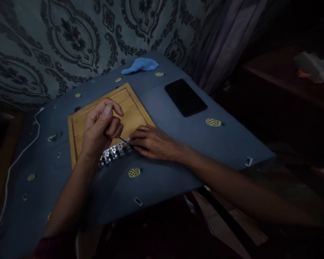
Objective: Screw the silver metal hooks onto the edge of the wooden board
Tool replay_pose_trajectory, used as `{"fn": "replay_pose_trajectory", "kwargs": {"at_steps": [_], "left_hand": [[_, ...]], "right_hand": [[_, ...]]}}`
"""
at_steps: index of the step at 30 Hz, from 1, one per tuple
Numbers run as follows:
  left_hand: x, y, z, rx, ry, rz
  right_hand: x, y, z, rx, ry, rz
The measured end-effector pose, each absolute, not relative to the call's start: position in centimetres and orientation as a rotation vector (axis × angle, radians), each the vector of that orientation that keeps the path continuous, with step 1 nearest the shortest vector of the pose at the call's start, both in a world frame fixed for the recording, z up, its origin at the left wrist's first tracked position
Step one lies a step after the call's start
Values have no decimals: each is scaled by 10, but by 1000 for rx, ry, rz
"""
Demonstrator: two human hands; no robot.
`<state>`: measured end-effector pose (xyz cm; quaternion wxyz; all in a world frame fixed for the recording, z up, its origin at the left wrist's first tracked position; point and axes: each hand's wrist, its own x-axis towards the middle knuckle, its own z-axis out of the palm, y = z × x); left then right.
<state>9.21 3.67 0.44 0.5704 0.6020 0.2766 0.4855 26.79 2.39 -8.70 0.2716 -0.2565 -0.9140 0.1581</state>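
My left hand (104, 124) is raised over the wooden board (124, 95), its fingers curled closed. A thin dark rod (124, 140) sticks out below that fist and slants down to a row of shiny metal clips (113, 153). This row lies along the board's near edge, its left end partly hidden by my left wrist. My right hand (151, 142) rests at the right end of the row, fingers bent together around the last clip, near the rod's tip. Dim light and the fingers hide the exact grip.
A black phone (185, 97) lies right of the board, and a blue cloth (141, 66) sits at the back. A white cable (24, 153) runs down the left side. Blue cloth with pineapple prints covers the table (172, 176); a patterned curtain (70, 36) hangs behind.
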Motion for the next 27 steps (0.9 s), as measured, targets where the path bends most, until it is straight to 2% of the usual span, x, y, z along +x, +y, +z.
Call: {"fn": "replay_pose_trajectory", "kwargs": {"at_steps": [6,27], "left_hand": [[98,25,12,1298,833,1619],[106,27,0,1292,814,1621]], "right_hand": [[268,24,-88,-675,-2461,441],[269,23,-85,-689,-2460,474]]}}
